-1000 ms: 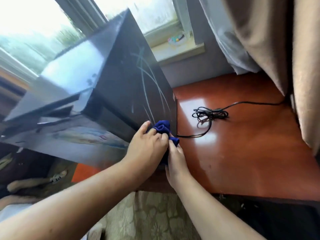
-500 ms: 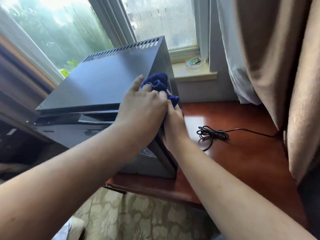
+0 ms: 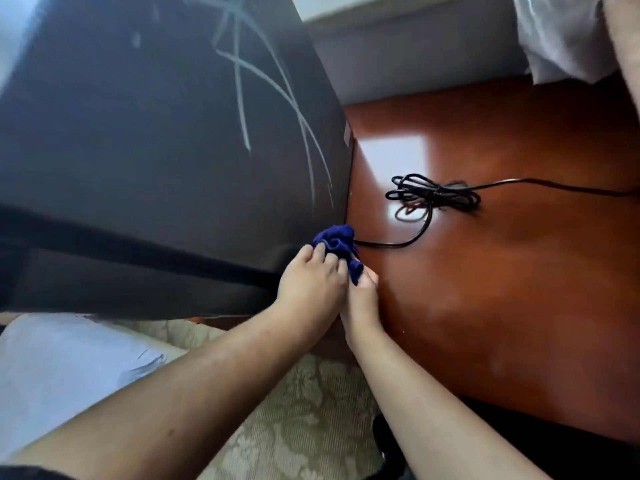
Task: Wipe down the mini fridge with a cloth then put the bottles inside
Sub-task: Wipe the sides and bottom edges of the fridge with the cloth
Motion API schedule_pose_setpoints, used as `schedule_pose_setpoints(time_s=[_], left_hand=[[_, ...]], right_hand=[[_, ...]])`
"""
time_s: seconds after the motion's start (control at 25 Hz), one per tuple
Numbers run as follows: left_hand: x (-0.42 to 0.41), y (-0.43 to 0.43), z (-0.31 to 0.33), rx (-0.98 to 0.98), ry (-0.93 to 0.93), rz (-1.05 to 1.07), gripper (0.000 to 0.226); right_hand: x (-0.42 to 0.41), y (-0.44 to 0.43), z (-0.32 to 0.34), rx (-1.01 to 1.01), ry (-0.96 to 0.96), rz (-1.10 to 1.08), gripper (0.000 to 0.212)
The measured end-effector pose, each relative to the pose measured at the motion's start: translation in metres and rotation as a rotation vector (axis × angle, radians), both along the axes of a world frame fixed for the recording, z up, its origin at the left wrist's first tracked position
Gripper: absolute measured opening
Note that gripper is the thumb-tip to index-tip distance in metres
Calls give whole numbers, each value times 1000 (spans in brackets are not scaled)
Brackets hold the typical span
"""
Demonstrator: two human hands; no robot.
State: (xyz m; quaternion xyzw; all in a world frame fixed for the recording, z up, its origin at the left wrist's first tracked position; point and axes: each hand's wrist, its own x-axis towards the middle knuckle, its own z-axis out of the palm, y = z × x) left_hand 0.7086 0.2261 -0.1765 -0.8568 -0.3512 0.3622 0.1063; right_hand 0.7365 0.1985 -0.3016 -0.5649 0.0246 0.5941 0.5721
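Note:
The black mini fridge point(image 3: 145, 140) fills the upper left, its right side panel marked with pale streaks. A bunched dark blue cloth point(image 3: 337, 242) is pressed against the lower right corner of that panel, near the tabletop. My left hand point(image 3: 308, 282) grips the cloth from the left. My right hand point(image 3: 360, 299) holds its lower end from beneath, touching the left hand. No bottles are in view.
The fridge stands on a glossy reddish wooden table point(image 3: 502, 289). A coiled black power cord point(image 3: 433, 195) lies just right of the fridge and trails off to the right. Pale curtains point(image 3: 571, 36) hang at the upper right. Patterned beige fabric point(image 3: 294, 410) lies below my arms.
Both hands carried the cloth from the fridge's top right edge down its right side to the bottom corner. My view dropped and moved closer to the fridge.

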Motion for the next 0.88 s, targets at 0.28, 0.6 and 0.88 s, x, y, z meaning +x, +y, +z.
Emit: schedule_pose_setpoints(time_s=[0.28, 0.6, 0.88], left_hand=[[9, 15, 0, 88, -156, 39, 55], [35, 20, 121, 332, -178, 56, 67], [27, 7, 251, 407, -266, 26, 39]], right_hand=[[21, 7, 9, 16, -32, 60, 35], [62, 50, 130, 404, -3, 131, 66], [47, 11, 223, 674, 66, 224, 61]])
